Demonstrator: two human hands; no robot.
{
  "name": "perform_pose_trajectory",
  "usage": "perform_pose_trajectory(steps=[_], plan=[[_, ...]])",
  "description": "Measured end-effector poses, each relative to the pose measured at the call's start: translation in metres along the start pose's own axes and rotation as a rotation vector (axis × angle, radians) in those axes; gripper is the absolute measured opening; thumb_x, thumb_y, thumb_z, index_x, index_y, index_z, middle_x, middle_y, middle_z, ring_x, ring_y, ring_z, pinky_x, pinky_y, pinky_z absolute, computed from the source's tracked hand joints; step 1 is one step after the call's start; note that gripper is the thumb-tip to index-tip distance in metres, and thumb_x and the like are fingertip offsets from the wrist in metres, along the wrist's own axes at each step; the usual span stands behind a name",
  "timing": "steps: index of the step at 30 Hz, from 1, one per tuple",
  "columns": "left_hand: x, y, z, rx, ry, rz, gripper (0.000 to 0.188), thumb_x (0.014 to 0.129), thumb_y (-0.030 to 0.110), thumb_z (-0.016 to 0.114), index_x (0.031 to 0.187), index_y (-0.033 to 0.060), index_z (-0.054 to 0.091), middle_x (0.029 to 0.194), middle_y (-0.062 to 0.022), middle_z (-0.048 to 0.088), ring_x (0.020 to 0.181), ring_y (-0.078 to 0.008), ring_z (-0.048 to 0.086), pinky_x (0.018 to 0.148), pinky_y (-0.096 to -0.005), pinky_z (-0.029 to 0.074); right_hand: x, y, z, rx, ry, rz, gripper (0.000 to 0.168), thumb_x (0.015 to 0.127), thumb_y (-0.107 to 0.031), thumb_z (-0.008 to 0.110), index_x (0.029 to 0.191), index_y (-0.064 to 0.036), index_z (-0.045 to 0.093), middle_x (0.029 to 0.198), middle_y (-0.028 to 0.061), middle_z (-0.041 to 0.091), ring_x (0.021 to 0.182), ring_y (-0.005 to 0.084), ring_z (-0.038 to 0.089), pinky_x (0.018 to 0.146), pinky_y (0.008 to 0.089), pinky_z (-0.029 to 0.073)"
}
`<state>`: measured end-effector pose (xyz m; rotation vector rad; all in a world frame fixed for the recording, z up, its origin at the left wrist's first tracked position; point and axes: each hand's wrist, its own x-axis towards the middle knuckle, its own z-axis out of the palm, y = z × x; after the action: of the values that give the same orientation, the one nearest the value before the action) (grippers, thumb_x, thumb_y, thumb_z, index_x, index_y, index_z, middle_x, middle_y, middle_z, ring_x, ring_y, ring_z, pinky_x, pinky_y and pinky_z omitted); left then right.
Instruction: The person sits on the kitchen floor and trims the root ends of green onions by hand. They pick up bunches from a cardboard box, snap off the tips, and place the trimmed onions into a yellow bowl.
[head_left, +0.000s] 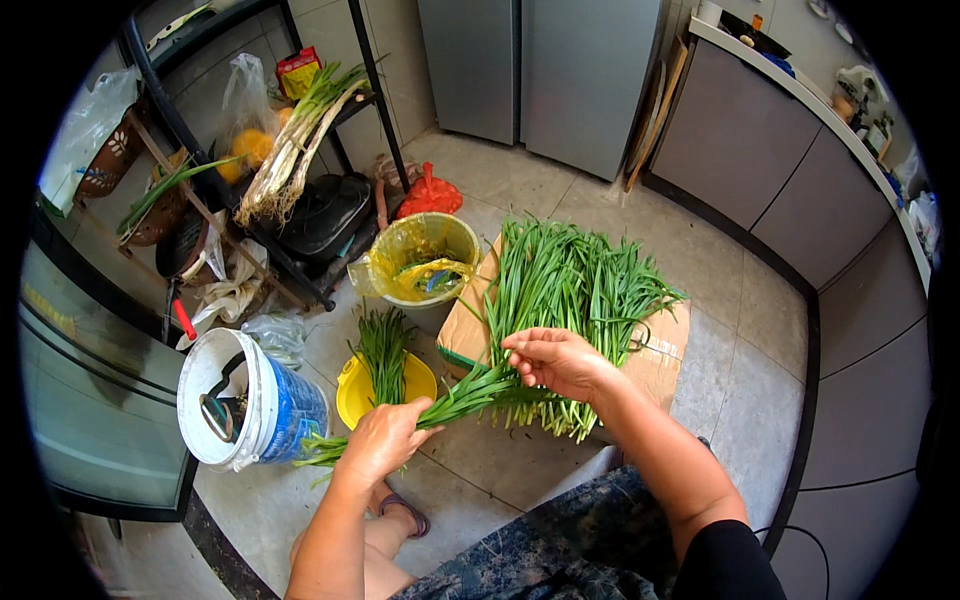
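A bunch of long green leaves, likely garlic chives (469, 395), is gripped near its stems by my left hand (388, 439). My right hand (551, 362) is over the leafy end of that bunch, thumb and index finger together; whether a leaf is between them I cannot tell. Behind and under my right hand, a large pile of the same greens (570, 285) lies on a cardboard box (656, 367). Beyond my left hand, a yellow plastic basin (351, 390) on the floor holds a smaller upright bunch of greens (382, 352).
Left of the basin stands a white and blue bucket (289, 412) with tools inside. A bin with a yellow liner (390, 240) touches the box's far left side. A rack (382, 135) holds scallions (300, 142). A refrigerator (585, 75) and cabinets (780, 135) stand beyond.
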<state>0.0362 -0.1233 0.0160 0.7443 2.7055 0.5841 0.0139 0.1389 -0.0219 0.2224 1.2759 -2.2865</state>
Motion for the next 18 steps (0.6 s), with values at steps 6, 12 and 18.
perform_pose_trajectory(steps=[6, 12, 18], plan=[[-0.002, -0.004, 0.005, 0.094, 0.029, 0.046, 0.024, 0.072, 0.015, 0.060, 0.094, 0.0106, 0.052, 0.072, -0.0171, 0.059, 0.069, -0.0357, 0.056, 0.059, -0.0441, 0.044, 0.001, -0.002, 0.014, 0.063, -0.035, -0.054, 0.014, 0.086, -0.012, 0.054, 0.095, -0.002, 0.053, 0.076, 0.0020, 0.054, 0.061, 0.0075, 0.048, 0.053, 0.0209, 0.042], [-0.004, -0.009, 0.003, 0.136, 0.093, 0.043, 0.023, 0.069, 0.012, 0.063, 0.089, 0.0077, 0.050, 0.070, -0.0160, 0.059, 0.069, -0.0346, 0.057, 0.059, -0.0441, 0.045, -0.007, -0.013, 0.014, 0.022, 0.015, -0.077, 0.007, 0.083, -0.010, 0.056, 0.082, -0.006, 0.051, 0.077, 0.0037, 0.056, 0.057, 0.0075, 0.046, 0.047, 0.0196, 0.037], [-0.002, -0.015, 0.000, 0.153, 0.139, 0.026, 0.022, 0.070, 0.011, 0.062, 0.087, 0.0065, 0.048, 0.069, -0.0156, 0.058, 0.068, -0.0345, 0.057, 0.058, -0.0440, 0.044, -0.011, -0.018, 0.007, -0.080, 0.045, -0.091, 0.006, 0.082, -0.009, 0.054, 0.083, -0.004, 0.051, 0.075, 0.0058, 0.056, 0.051, 0.0062, 0.042, 0.042, 0.0191, 0.033]])
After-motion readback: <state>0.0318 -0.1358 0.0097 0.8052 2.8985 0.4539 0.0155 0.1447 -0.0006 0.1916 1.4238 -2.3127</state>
